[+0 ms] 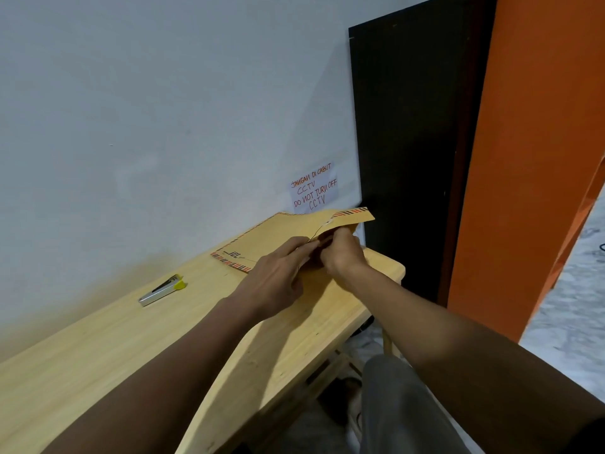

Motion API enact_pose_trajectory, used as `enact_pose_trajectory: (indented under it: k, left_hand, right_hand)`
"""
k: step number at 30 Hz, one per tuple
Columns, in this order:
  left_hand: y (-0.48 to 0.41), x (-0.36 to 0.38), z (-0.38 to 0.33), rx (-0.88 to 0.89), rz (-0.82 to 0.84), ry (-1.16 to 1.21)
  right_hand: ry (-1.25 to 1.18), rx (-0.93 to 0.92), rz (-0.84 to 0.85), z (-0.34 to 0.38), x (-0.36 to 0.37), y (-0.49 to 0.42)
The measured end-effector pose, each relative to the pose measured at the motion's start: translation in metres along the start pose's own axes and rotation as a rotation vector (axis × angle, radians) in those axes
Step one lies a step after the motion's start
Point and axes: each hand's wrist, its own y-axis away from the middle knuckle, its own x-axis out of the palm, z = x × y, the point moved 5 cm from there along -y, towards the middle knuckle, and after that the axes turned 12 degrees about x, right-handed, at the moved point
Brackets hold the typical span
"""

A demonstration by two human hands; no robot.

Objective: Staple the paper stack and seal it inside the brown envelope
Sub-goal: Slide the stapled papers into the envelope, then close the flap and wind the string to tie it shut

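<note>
A brown envelope (275, 235) with a red-and-black striped border lies on the wooden table (98, 348) near the wall. Its flap end (355, 215) is lifted at the far right. A thin string runs from a white button on the flap down to my fingers. My left hand (278, 283) rests on the envelope's near edge and pinches the string. My right hand (343, 252) is closed on the envelope's flap end beside it. The paper stack is not visible. A silver stapler (162, 290) with a yellow tip lies on the table to the left, apart from both hands.
A pale wall runs along the table's far side, with a handwritten paper note (314, 190) taped to it. A dark panel (409, 142) and an orange door frame (530, 158) stand to the right. My knee (393, 388) is below the table's rounded right end.
</note>
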Motion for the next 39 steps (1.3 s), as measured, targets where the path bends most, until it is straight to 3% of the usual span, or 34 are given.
enact_pose_trajectory:
  k: [7, 14, 20, 23, 31, 39]
  left_hand:
    - [0.010, -0.001, 0.011, -0.021, -0.008, -0.009]
    - [0.016, 0.002, 0.011, -0.022, -0.017, -0.021]
    - [0.032, 0.002, 0.025, -0.044, 0.011, -0.073]
    - [0.045, 0.008, 0.030, -0.071, 0.023, -0.052]
    - [0.057, 0.008, 0.020, -0.030, -0.070, -0.091]
    - [0.063, -0.004, 0.023, -0.011, -0.141, -0.169]
  right_hand:
    - [0.077, -0.069, 0.059, -0.004, 0.003, -0.002]
    - [0.233, -0.109, -0.164, 0.000, 0.005, 0.004]
    - [0.170, -0.211, -0.110, -0.014, -0.015, 0.004]
    - [0.208, -0.310, -0.070, -0.023, -0.037, 0.003]
    - [0.417, -0.632, -0.253, -0.008, -0.047, -0.004]
    - [0.606, -0.615, -0.014, 0.007, -0.016, -0.011]
